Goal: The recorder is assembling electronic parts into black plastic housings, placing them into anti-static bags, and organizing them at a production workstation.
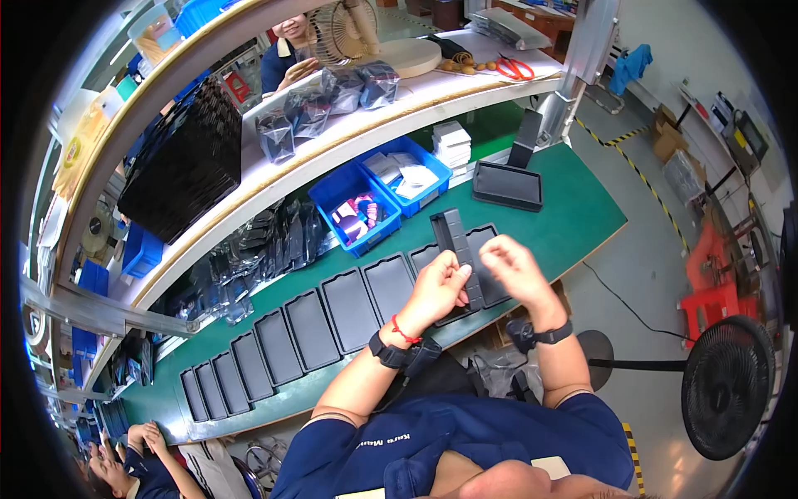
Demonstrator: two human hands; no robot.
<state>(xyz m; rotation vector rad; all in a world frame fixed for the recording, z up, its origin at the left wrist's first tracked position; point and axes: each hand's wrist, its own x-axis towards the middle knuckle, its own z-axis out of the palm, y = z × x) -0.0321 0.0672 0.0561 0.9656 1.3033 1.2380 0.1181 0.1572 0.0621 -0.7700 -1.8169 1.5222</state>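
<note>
My left hand point(443, 287) is closed around a narrow black stack of trays point(455, 241), held upright on edge over the table. Beside it, my right hand point(517, 270) hovers over a black tray point(480, 243), its fingers loosely bent and nothing visible in them. Several shallow black trays point(309, 327) lie in a slanting row along the table to the left, larger near my hands and seeming smaller farther away. Part of the trays right under my hands is hidden by them.
On the green table point(573, 195), another black tray point(507, 185) lies at the far right. Two blue bins point(359, 241) with small packs stand behind the row, near bagged black parts point(249, 254). A shelf point(399, 100) overhangs the back. A black fan point(727, 387) stands right.
</note>
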